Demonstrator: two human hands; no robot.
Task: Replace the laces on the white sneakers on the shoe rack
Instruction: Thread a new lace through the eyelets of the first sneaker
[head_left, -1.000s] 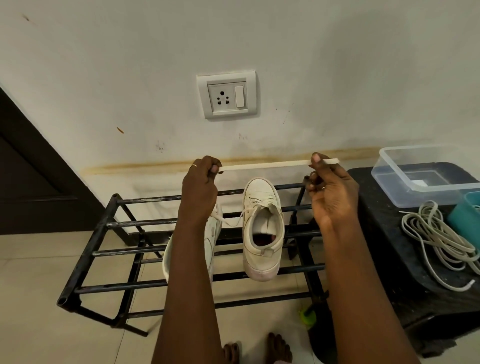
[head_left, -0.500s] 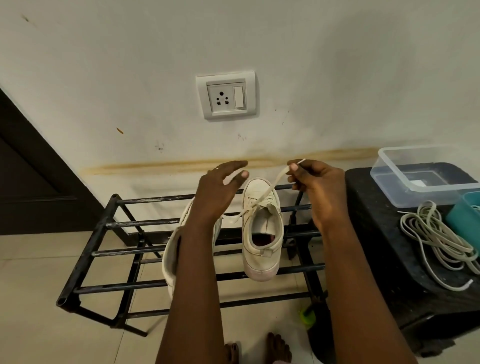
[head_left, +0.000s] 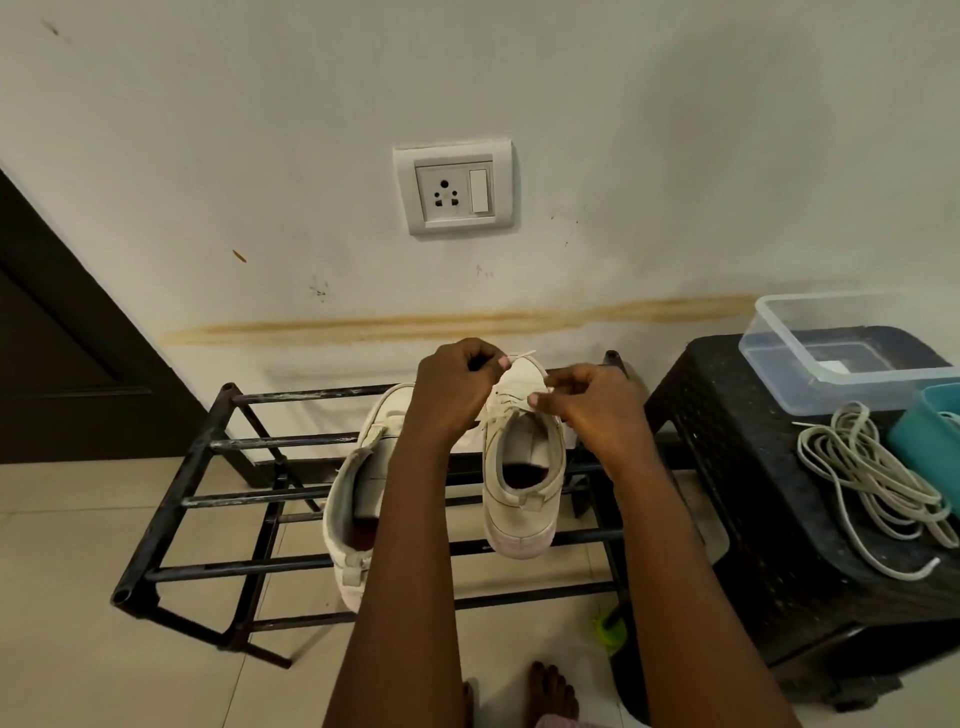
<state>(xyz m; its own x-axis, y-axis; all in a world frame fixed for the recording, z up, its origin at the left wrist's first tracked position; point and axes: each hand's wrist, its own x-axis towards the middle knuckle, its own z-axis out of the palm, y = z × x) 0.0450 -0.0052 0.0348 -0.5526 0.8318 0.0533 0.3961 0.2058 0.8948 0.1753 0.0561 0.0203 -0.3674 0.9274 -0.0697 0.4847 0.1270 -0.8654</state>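
Two white sneakers stand on the black metal shoe rack (head_left: 208, 501). The right sneaker (head_left: 522, 488) points its toe at the wall. The left sneaker (head_left: 358, 493) is partly hidden behind my left forearm. My left hand (head_left: 454, 392) hovers over the right sneaker's toe and pinches the end of a white lace (head_left: 522, 357) whose tip sticks out past my fingers. My right hand (head_left: 587, 405) pinches the lace at the sneaker's eyelets, just right of the tongue. The lace's run between my hands is mostly hidden.
A black plastic stool (head_left: 769, 519) stands right of the rack, carrying a clear plastic box (head_left: 831, 353), a loose pile of white laces (head_left: 872, 478) and a teal container (head_left: 930, 441). A wall socket (head_left: 453, 187) is above. My bare feet (head_left: 545, 691) show on the tiled floor.
A second ago both hands held the lace stretched taut above the rack. They have since come together and dropped onto the front of the right sneaker.
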